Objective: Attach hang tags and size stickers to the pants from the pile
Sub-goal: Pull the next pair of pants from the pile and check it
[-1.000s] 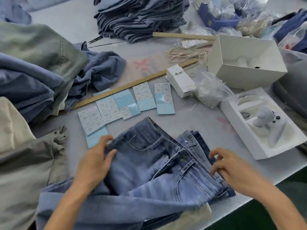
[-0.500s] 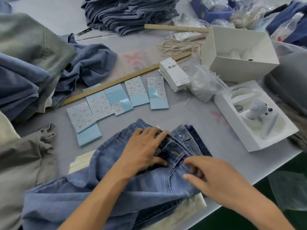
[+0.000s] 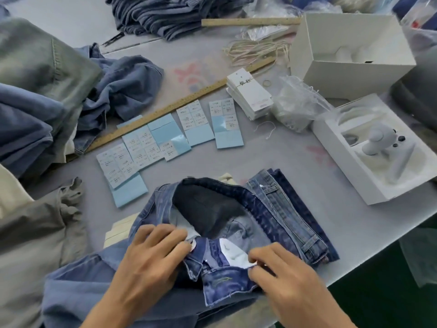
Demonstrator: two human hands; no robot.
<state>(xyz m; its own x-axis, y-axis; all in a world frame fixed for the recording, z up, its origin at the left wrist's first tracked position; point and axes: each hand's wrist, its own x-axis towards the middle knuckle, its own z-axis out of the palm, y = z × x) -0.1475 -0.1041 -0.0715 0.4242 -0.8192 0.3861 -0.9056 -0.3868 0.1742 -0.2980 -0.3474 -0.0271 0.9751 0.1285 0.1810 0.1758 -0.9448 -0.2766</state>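
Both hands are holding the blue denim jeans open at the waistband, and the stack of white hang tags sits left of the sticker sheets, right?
Not quite. The head view shows the stack of white hang tags to the right of the sticker sheets. Both the left hand and right hand do hold the blue denim jeans open.

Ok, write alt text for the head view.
Two hands, left hand and right hand, pinch open the waistband of blue denim jeans on a grey table. Beyond lie light-blue size sticker sheets, a white hang tag stack and a long wooden ruler.
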